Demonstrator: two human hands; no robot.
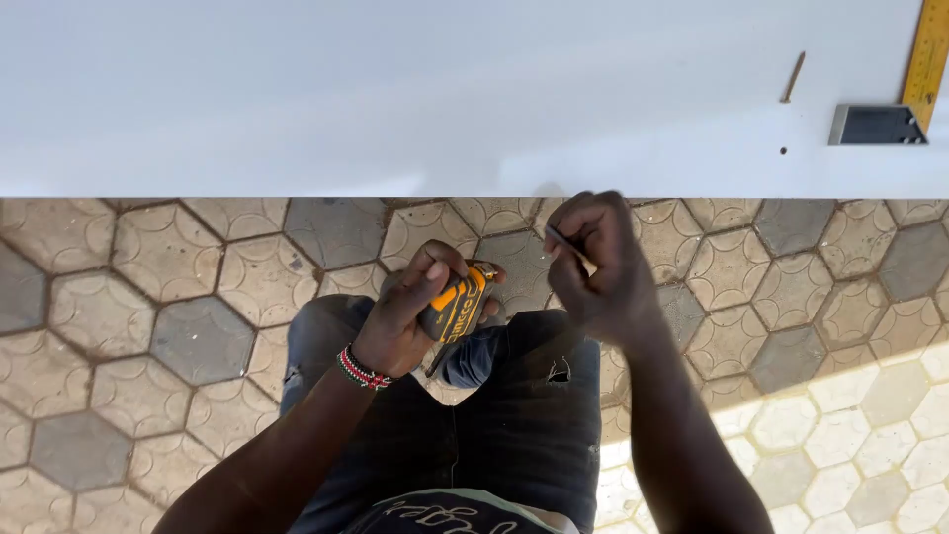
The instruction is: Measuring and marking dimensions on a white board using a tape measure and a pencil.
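Observation:
My left hand (pixel 410 307) grips a yellow and black tape measure (pixel 457 305) over my knees, thumb on its top. My right hand (pixel 598 267) is closed a little to the right, just below the edge of a white board (pixel 395 99), pinching a thin light strip (pixel 565 240) that looks like the tape's end. A beaded band (pixel 361 371) circles my left wrist. The two hands are a short gap apart.
On the board's right end lie a yellow try square (pixel 905 99) with a grey stock, a thin nail (pixel 792 77) and a small dark hole (pixel 783 151). Hexagonal paving stones (pixel 168 316) cover the ground; my dark trousers (pixel 514 415) fill the lower centre.

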